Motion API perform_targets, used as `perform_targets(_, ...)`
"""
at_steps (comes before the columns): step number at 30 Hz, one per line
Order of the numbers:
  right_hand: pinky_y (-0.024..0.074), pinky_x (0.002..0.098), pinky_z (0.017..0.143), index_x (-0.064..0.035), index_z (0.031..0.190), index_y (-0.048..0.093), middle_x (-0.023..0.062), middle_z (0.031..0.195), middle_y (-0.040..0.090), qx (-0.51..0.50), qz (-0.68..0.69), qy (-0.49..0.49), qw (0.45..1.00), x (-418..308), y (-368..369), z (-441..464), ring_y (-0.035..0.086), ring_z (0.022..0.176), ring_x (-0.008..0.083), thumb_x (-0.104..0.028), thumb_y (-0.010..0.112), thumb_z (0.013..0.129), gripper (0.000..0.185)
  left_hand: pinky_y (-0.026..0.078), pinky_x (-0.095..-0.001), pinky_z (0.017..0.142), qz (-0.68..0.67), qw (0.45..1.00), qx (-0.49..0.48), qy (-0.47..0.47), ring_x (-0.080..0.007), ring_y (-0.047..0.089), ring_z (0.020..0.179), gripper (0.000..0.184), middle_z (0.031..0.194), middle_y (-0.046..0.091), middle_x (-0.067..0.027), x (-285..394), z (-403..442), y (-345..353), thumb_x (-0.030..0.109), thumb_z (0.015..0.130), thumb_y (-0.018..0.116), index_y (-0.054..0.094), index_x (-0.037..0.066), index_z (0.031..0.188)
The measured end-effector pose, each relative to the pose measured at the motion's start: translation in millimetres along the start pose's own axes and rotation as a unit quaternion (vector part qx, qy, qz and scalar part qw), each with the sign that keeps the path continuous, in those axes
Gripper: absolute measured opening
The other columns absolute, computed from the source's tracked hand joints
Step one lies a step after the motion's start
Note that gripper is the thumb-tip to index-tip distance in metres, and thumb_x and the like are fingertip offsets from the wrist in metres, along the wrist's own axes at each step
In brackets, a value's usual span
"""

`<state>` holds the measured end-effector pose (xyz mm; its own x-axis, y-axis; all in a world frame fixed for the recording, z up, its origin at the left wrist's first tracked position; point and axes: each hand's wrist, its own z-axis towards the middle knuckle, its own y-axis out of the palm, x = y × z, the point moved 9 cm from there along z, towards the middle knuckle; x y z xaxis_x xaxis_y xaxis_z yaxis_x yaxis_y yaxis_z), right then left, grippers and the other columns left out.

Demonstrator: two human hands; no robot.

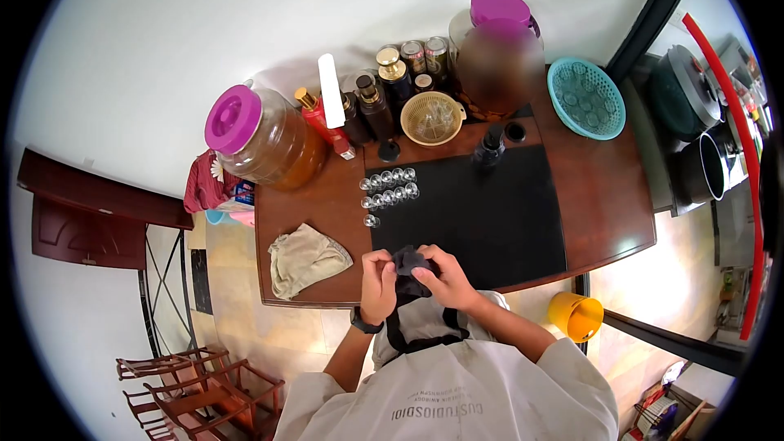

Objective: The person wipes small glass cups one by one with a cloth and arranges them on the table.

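L hand (pixel 378 287) & R hand (pixel 447 282): fingers pinching bunched dark cloth (pixel 408 261) from both sides, at front edge of mat (pixel 482 220), prob. for even grip; whether anything's inside, can't tell. Glasses (pixel 389 196) in rows along mat's L edge, appar. for order. Rag (pixel 306 261) apart, L.

We're in a home, looks like: polished wooden table (pixel 604 212), purple-lidded jar (pixel 282 147) of amber liquid, wooden chairs (pixel 196 405) lower left, lidded pot (pixel 683 86) far right!
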<state>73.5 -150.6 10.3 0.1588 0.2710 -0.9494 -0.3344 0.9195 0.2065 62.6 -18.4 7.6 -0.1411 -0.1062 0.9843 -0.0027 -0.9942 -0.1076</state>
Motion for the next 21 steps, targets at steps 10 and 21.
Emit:
perform_targets(10, 0.0434, 0.0203, 0.065, -0.0036, 0.094, 0.051, -0.0015, 0.083, 0.054, 0.099, 0.096, 0.088, 0.987, 28, -27, 2, 0.049, 0.075, 0.0028, -0.008, 0.06, 0.09, 0.01, 0.039, -0.023, 0.071, -0.134, 0.986, -0.102, -0.007, -0.0097, 0.044, 0.079, 0.019, 0.097, 0.046, -0.0062, -10, -7, 17, 0.008, 0.094, 0.049, 0.038, 0.006, 0.109)
perform_targets(21, 0.0487, 0.0375, 0.074, 0.0002, 0.095, 0.058, 0.0198, 0.087, 0.064, 0.151, -0.395, 0.205, 0.883, 147, -161, -72, 0.063, 0.083, 0.0356, -0.018, 0.068, 0.08, 0.026, 0.042, -0.0343, 0.067, 0.424, 0.894, -0.045, 0.133, -0.0218, 0.053, 0.078, 0.025, 0.082, 0.056, -0.0023, -58, 82, -26, 0.016, 0.076, 0.071, 0.059, 0.011, 0.098)
